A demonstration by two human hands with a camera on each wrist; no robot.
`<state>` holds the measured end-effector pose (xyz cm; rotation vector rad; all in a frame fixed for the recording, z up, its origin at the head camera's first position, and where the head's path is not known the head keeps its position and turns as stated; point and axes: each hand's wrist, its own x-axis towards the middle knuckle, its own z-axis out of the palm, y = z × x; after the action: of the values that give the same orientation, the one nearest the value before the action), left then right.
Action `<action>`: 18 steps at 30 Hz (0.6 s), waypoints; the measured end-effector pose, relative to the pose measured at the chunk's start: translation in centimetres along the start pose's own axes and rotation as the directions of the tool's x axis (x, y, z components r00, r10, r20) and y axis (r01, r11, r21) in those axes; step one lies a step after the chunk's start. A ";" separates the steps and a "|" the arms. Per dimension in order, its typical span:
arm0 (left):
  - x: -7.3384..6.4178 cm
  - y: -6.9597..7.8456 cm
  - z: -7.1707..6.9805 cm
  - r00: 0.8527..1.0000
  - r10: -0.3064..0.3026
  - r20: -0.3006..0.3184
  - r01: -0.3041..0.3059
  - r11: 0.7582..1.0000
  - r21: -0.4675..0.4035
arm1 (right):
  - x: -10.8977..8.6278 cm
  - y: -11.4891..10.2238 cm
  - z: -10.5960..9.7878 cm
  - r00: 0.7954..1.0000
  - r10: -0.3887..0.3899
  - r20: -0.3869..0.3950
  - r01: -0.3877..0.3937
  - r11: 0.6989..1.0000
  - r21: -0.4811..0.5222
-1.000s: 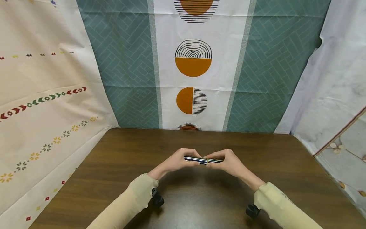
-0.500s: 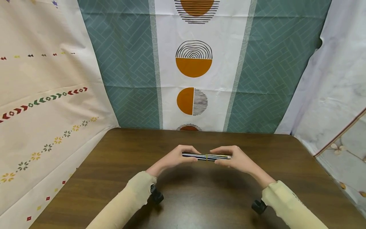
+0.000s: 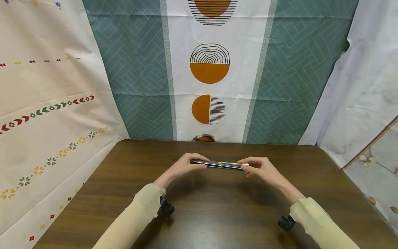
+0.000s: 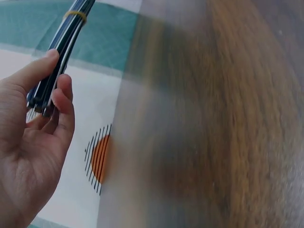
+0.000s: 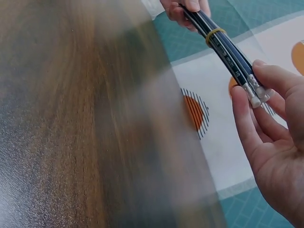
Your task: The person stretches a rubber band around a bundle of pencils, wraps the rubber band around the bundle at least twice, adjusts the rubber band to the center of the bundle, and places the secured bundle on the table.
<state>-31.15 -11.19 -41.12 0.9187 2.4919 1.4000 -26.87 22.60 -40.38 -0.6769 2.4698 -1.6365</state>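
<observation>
A bundle of dark pencils (image 3: pixel 214 164) with light stripes is held level above the table. Around its middle runs a yellow rubber band (image 5: pixel 214 36). My left hand (image 3: pixel 185 166) pinches the left end; in the left wrist view its thumb and fingers (image 4: pixel 65 111) curl round the plain ends. At the other end, my right hand (image 3: pixel 264 171) holds the pencils between thumb and fingertips. White erasers in silver ferrules (image 5: pixel 254 95) show there in the right wrist view. The fingers partly hide both ends of the bundle.
Beneath both hands lies a dark brown wooden table (image 3: pixel 211 214). A teal and white patterned cloth (image 3: pixel 140 79) hangs behind its far edge. Other patterned cloths hang at the left and right sides.
My hands have moved apart along the bundle, the left going left and the right going right toward the eraser ends. The bundle sits slightly higher in view and more of it shows.
</observation>
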 end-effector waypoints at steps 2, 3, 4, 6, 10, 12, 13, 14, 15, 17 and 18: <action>0.0 -0.4 -0.2 1.000 -0.017 -0.008 0.017 1.000 -0.015 | 0.1 0.2 -0.1 1.000 0.010 -0.011 -0.010 1.000 -0.005; 0.0 -0.6 -0.3 1.000 -0.020 -0.010 0.019 0.999 -0.025 | 0.1 0.3 -0.1 1.000 0.013 -0.014 -0.013 1.000 -0.007; 0.0 -0.7 -0.4 1.000 -0.020 -0.008 0.020 0.999 -0.036 | 0.1 0.4 -0.2 1.000 0.017 -0.016 -0.017 1.000 -0.007; 0.0 -0.9 -0.5 1.000 -0.021 -0.006 0.021 0.998 -0.054 | 0.2 0.5 -0.3 1.000 0.020 -0.017 -0.020 1.000 -0.009; 0.2 -1.2 -0.7 1.000 -0.021 -0.004 0.021 0.997 -0.073 | 0.3 0.6 -0.4 0.999 0.031 -0.022 -0.031 1.000 0.001; 0.2 -1.2 -0.7 1.000 -0.024 -0.003 0.024 0.997 -0.079 | 0.4 0.6 -0.4 0.999 0.037 -0.026 -0.037 0.999 0.002; 0.3 -1.2 -0.8 1.000 -0.027 -0.002 0.027 0.996 -0.082 | 0.4 0.6 -0.4 0.999 0.041 -0.029 -0.041 0.999 0.003; 0.3 -1.2 -0.8 1.000 -0.027 -0.001 0.027 0.996 -0.084 | 0.4 0.6 -0.4 0.999 0.045 -0.031 -0.045 0.999 0.003; 0.3 -1.1 -0.8 1.000 -0.030 -0.001 0.030 0.996 -0.085 | 0.5 0.6 -0.4 0.998 0.047 -0.033 -0.047 0.999 0.004; 0.4 -1.1 -0.9 0.999 -0.035 -0.003 0.035 0.996 -0.080 | 0.6 0.6 -0.4 0.998 0.055 -0.041 -0.055 0.998 0.005; 0.4 -1.2 -0.9 0.999 -0.038 -0.004 0.038 0.996 -0.077 | 0.7 0.6 -0.4 0.997 0.059 -0.045 -0.059 0.998 0.005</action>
<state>-32.36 -12.06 -41.50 0.8499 2.4271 1.4765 -27.84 22.86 -40.58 -0.5671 2.4916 -1.6526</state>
